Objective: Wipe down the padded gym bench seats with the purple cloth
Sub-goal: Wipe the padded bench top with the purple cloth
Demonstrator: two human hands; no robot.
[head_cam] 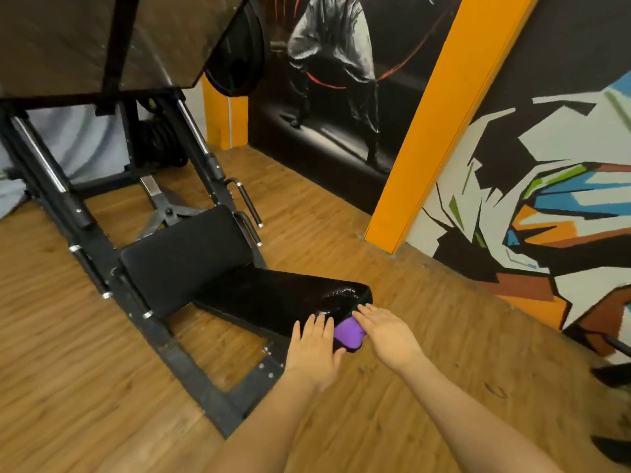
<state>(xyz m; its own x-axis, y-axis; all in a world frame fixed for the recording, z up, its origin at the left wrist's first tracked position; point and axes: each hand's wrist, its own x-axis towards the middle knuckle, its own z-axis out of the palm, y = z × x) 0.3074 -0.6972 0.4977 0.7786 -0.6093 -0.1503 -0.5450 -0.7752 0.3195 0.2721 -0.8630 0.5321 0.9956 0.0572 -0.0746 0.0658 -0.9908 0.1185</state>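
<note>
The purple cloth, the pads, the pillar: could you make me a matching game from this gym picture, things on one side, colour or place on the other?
Things:
1. cloth
2. back pad
3. seat pad
4. pillar

Descriptions:
A. orange, against the painted wall
B. purple, between the two hands at the pad's near end
C. matte black, nearer the machine's footplate
D. glossy black, with the left hand and right hand at its near end

Pairs: 1-B, 2-D, 3-C, 4-A
</note>
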